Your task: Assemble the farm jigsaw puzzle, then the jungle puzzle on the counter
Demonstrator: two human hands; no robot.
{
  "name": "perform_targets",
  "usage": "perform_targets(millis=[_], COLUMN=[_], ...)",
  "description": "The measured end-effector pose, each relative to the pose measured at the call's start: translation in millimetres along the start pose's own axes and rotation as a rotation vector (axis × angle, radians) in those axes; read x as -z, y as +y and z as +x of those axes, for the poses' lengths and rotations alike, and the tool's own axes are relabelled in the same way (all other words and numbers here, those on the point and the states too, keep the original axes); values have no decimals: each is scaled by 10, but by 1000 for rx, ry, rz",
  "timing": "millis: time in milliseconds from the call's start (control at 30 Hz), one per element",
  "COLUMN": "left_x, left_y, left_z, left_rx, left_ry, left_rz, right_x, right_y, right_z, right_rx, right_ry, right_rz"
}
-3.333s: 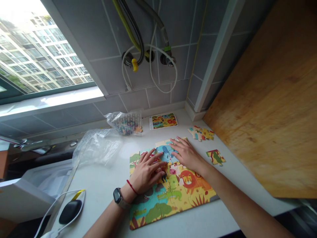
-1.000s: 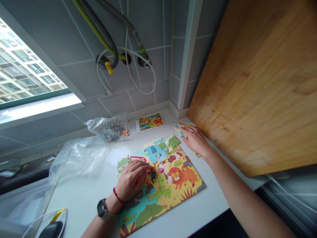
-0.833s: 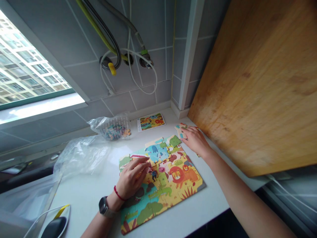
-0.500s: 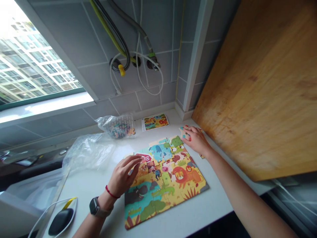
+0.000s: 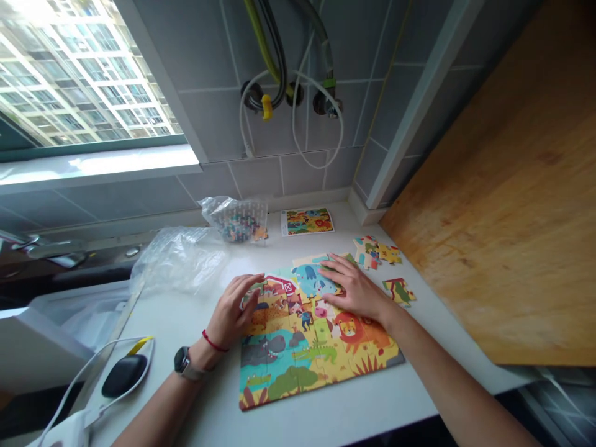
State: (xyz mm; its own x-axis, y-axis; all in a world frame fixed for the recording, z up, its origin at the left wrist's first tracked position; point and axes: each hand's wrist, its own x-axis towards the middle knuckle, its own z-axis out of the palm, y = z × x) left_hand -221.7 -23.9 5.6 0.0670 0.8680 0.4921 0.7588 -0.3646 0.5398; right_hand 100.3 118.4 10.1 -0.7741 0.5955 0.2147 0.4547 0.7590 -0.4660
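Observation:
A largely assembled animal jigsaw puzzle (image 5: 302, 354) lies on the white countertop, showing lions, a hippo, crocodiles and elephants. My right hand (image 5: 354, 287) rests on its upper right part, fingers stretched out over the elephant area and covering some pieces. At the puzzle's upper left edge is my left hand (image 5: 234, 310), its fingers loosely curved and apart beside the red barn, with nothing seen in them. Loose puzzle pieces (image 5: 388, 253) lie to the right of the puzzle, and another loose piece (image 5: 399, 292) sits closer to my right forearm.
Behind the puzzle lie a printed picture card (image 5: 307, 221) and a clear bag of pieces (image 5: 239, 226). A crumpled plastic bag (image 5: 179, 257) is at the left. A black rounded device (image 5: 123, 375) with a white cable lies near the left edge. A wooden panel (image 5: 503, 217) bounds the right.
My right hand has moved left from the loose pieces onto the puzzle, uncovering those pieces. My left hand stays by the barn. The camera view has shifted.

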Motion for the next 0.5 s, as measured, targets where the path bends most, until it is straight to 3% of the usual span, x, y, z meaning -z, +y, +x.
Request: perform_targets(millis=[100,233,500], left_x=[-1,-34,-128], left_y=[31,115,157], left_z=[17,26,-8], left_rx=[-95,-216,-237], left_ry=[-76,-175,-239], left_rz=[8,46,29], right_x=[-14,-17,-42], right_y=[-86,-110,-61], right_z=[-2,10,43], right_rx=[-10,-22,68], right_ry=[-100,-127,-86], right_rz=[-31,-47,-55])
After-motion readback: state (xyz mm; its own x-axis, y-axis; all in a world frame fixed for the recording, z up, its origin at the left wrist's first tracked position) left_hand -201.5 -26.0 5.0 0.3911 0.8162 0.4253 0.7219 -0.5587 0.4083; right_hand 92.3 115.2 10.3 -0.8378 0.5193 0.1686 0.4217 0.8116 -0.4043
